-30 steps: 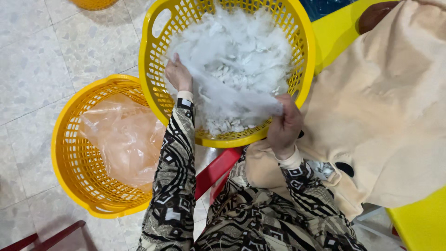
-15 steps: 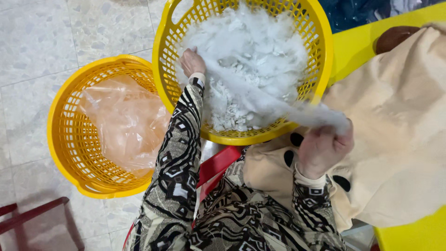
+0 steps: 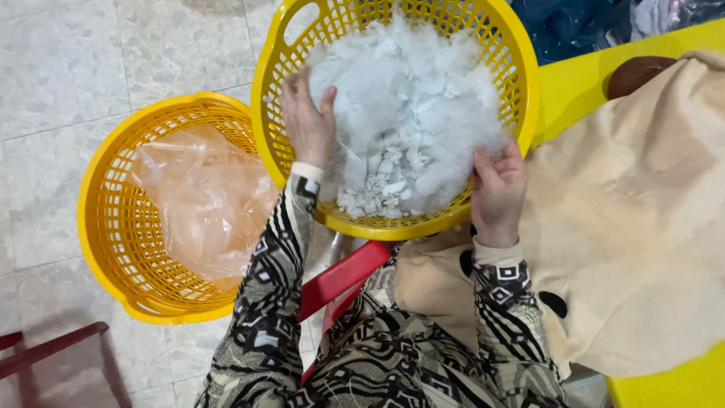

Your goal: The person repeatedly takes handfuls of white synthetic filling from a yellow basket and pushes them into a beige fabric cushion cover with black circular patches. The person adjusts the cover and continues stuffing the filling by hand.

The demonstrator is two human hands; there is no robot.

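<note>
A yellow plastic basket (image 3: 521, 91) in front of me is heaped with white fluffy stuffing (image 3: 408, 106) and small white foam pieces. My left hand (image 3: 308, 121) lies inside the basket on its left side, fingers pressed into the stuffing. My right hand (image 3: 498, 189) is at the basket's near right rim, fingers closed on a tuft of the stuffing. A beige fabric cover (image 3: 627, 227) with dark patches lies across my lap, right beside my right hand.
A second yellow basket (image 3: 106, 249) on the tiled floor at the left holds a crumpled clear plastic bag (image 3: 204, 196). A red stool (image 3: 343, 276) shows between my arms. A yellow table surface (image 3: 581, 83) lies at the right, with dark fabric behind it.
My right hand, which had pulled a long strand of stuffing toward the beige cover, is back at the basket rim. My left hand has shifted slightly inside the basket.
</note>
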